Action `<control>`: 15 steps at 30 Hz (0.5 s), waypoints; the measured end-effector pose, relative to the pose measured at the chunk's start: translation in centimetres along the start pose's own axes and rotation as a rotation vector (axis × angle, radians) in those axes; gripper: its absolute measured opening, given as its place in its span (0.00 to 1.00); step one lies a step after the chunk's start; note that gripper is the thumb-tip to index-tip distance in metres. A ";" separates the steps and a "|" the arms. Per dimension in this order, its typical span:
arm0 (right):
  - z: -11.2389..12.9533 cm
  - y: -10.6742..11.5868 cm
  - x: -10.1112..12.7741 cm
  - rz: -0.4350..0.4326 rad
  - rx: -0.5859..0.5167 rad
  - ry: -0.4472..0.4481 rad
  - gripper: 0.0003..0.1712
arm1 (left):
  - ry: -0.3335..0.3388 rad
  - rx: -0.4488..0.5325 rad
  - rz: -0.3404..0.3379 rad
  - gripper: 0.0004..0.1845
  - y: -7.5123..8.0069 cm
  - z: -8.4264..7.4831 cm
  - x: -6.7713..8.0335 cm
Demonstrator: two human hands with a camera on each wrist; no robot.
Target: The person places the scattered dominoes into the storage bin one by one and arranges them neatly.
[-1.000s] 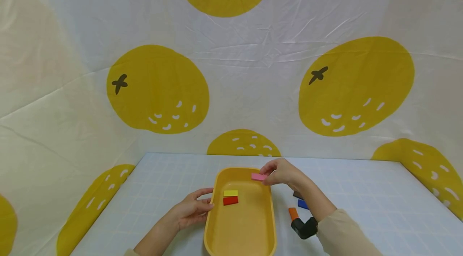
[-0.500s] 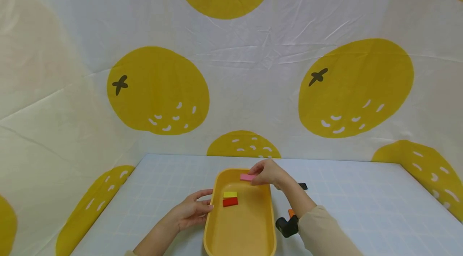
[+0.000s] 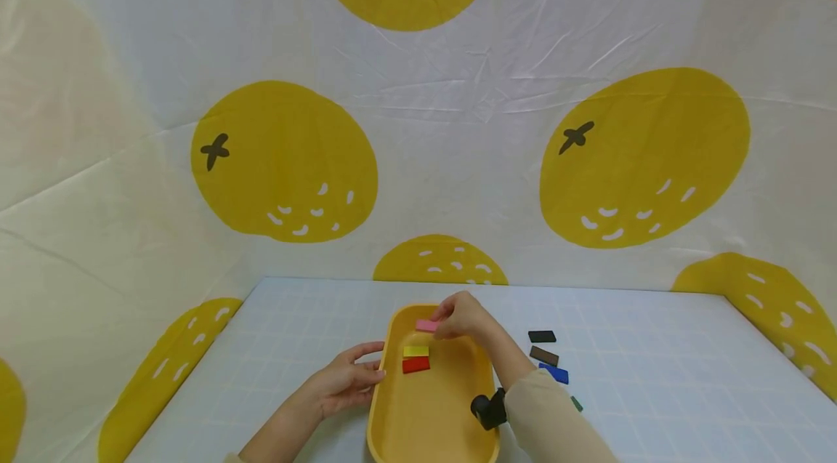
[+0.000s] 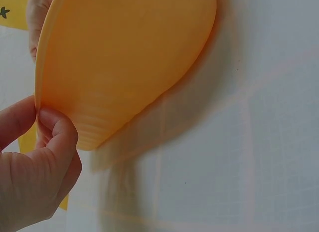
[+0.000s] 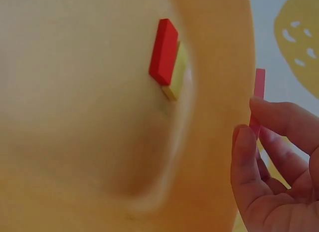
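Observation:
My right hand [image 3: 463, 317] pinches a pink block [image 3: 427, 325] between thumb and fingers, over the far end of a yellow-orange tray [image 3: 428, 434]. In the right wrist view the pink block [image 5: 259, 85] stands out past the fingertips. A yellow block [image 3: 415, 351] and a red block [image 3: 415, 365] lie side by side on the tray floor, near its left wall. At the tray's left side, my left hand [image 3: 346, 379] holds the rim. The left wrist view shows the thumb and fingers of that hand [image 4: 40, 167] pinching the rim of the tray [image 4: 134, 47].
Right of the tray, on the pale table, lie a black block [image 3: 542, 336], a brown block [image 3: 544, 356], a blue block [image 3: 554, 373] and a partly hidden green block [image 3: 577, 403]. A black wrist camera [image 3: 489, 410] sits by the right sleeve. A fruit-patterned cloth [image 3: 458, 179] hangs behind.
My right hand has moved left with the pink block, from the tray's far right corner to above its far middle. The arm now uncovers more blocks on the right. My left hand stays put.

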State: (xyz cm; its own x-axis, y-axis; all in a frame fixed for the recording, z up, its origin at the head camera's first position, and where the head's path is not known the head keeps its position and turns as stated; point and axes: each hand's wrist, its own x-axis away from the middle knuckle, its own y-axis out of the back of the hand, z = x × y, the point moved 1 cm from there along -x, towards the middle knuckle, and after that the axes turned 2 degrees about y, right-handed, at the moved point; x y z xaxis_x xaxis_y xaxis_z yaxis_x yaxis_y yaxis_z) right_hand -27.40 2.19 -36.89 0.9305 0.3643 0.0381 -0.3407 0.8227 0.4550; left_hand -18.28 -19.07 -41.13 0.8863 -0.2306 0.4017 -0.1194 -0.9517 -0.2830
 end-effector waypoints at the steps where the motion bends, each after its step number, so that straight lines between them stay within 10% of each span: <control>1: -0.1 -0.2 0.0 -0.007 0.003 0.002 0.11 | 0.001 -0.002 -0.002 0.34 0.0 0.0 0.0; 15: -1.9 -3.3 0.0 -0.146 0.180 0.094 0.09 | -0.009 -0.007 0.010 0.34 0.0 -0.1 0.0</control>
State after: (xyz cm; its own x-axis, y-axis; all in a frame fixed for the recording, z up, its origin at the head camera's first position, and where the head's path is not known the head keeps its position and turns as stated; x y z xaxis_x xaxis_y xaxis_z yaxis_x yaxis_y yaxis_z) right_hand -26.56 0.29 -40.06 0.9487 0.2930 -0.1188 -0.1661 0.7815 0.6014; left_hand -18.30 -19.14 -41.05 0.8889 -0.2385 0.3911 -0.1313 -0.9506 -0.2812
